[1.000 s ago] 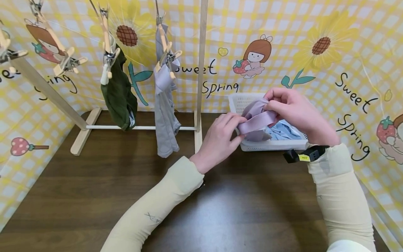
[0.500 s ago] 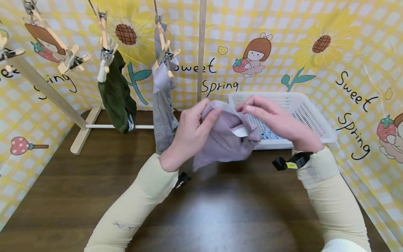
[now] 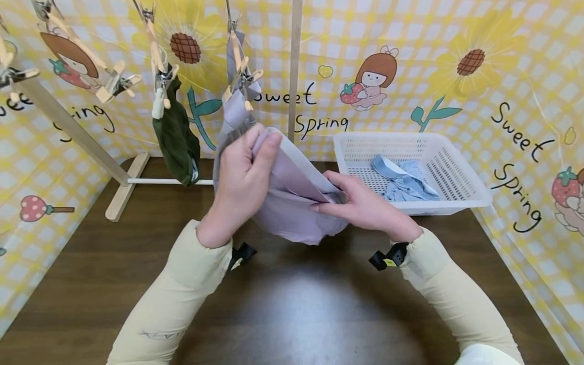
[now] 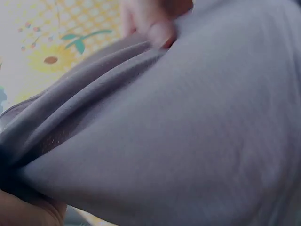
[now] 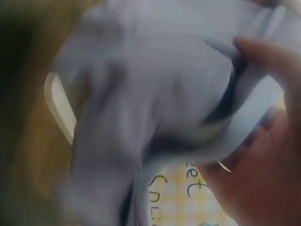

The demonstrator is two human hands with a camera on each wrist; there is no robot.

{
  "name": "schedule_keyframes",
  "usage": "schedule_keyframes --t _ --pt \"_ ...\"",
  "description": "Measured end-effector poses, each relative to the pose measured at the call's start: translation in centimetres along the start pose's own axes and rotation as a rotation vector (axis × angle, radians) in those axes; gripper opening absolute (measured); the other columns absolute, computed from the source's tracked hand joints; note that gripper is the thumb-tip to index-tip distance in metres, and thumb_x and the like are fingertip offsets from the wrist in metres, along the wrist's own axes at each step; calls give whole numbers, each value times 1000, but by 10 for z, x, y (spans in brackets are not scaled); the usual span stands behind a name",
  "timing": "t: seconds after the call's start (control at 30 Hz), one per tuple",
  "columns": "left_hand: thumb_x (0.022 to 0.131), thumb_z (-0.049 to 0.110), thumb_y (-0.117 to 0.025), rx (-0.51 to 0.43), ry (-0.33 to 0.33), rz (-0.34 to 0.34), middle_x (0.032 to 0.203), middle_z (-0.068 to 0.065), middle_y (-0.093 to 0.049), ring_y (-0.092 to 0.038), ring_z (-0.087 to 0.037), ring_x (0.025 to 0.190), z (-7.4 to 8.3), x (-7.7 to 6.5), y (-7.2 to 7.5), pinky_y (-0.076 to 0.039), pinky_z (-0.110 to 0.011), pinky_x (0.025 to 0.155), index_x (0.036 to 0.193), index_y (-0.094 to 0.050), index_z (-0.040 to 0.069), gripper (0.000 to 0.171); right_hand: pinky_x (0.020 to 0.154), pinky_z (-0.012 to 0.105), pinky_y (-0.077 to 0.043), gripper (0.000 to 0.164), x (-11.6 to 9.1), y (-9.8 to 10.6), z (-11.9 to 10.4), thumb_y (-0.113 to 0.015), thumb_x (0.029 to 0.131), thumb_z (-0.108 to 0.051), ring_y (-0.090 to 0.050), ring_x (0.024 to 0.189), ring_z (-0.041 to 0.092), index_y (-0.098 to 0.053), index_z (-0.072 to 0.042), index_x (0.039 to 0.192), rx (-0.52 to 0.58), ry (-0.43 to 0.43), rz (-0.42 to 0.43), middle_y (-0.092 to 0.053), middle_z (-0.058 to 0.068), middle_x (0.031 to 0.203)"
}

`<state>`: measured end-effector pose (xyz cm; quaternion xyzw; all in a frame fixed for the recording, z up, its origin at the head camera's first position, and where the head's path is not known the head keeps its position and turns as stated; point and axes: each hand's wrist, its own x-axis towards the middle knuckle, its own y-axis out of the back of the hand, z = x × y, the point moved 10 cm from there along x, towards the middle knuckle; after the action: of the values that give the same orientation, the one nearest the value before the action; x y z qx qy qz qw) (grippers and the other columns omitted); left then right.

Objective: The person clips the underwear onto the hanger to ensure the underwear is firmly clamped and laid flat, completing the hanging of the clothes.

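Left hand (image 3: 242, 182), right hand (image 3: 365, 205): pinching 1 lilac garment (image 3: 292, 213)
Garment shift: leftward, off basket (image 3: 449, 207)
Basket: 1, tabletop's (image 3: 296, 324) far edge

Pale cream sleeves (image 3: 456, 291) are worn, dark scribbles (image 3: 161, 334) marking the lower-left one, with black wrist devices (image 3: 397, 253) near the frame's centre.

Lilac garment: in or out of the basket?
Out: the left hand and right hand hold the lilac garment above the table, while a blue garment lies in the basket.

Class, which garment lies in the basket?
The blue garment; the green garment and grey garment hang from pegs, while the lilac garment is held.
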<state>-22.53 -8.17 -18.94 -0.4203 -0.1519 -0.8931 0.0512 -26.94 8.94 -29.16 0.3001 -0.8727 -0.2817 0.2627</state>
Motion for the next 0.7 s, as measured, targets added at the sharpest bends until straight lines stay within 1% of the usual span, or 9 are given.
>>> schedule_keyframes --t 0.13,0.23,0.33,0.43,0.47,0.53,0.57,0.63,0.7 --pt "106 21 -55 58 33 75 62 -2 -29 -32 -15 54 -2 5 25 -26 -28 51 69 -38 6 43 76 34 -49 11 -5 0 6 -70 96 -12 -59 87 15 -66 -14 107 -35 8 -4 -67 -3 98" --pt "106 23 -56 107 84 77 63 -4 -30 -31 -16 55 -7 7 41 -26 -29 53 71 -41 4 43 74 33 -48 16 -8 1 14 -61 98 -2 -59 87 17 -65 -10 111 -53 -9 -1 -68 1 102" --pt "101 31 -65 149 194 1 69 -6 -37 -37 -17 61 -17 6 51 -30 -29 59 79 -47 4 38 68 33 -45 15 -13 3 24 -59 100 -1 -57 82 19 -60 -8 113 -60 -60 -3 -66 5 101" --pt "93 33 -75 198 309 -142 82 -8 -50 -46 -18 74 -30 -1 56 -36 -30 68 95 -52 6 35 60 32 -43 11 -17 9 33 -62 101 -6 -54 71 18 -61 -9 112 -69 -109 -16 -65 3 89" --pt "90 32 -78 223 328 -194 88 -9 -52 -48 -19 80 -33 -3 58 -37 -30 72 100 -51 7 38 58 32 -41 9 -19 12 35 -64 101 -8 -52 67 17 -63 -9 109 -80 -119 -15 -62 1 82" --pt "91 26 -78 254 336 -282 100 -9 -56 -50 -19 88 -39 -8 60 -38 -29 76 108 -51 6 38 54 31 -38 3 -22 21 39 -66 100 -12 -47 60 16 -67 -11 103 -105 -133 -2 -55 -2 70" --pt "92 23 -76 264 330 -309 100 -10 -55 -50 -20 88 -41 -9 62 -38 -29 76 110 -51 5 36 54 31 -37 3 -24 26 40 -68 100 -15 -46 59 15 -68 -12 99 -113 -143 11 -51 -4 66" --pt "96 20 -71 291 304 -328 96 -10 -53 -49 -21 86 -44 -10 65 -36 -29 73 110 -53 3 28 53 30 -35 11 -27 39 42 -70 99 -20 -42 58 13 -69 -13 91 -125 -161 49 -44 -7 62" --pt "99 20 -66 317 272 -308 89 -10 -53 -48 -21 79 -47 -10 70 -35 -30 68 108 -60 3 20 51 30 -32 22 -31 51 41 -72 98 -24 -38 56 13 -64 -13 80 -132 -176 86 -36 -6 61"
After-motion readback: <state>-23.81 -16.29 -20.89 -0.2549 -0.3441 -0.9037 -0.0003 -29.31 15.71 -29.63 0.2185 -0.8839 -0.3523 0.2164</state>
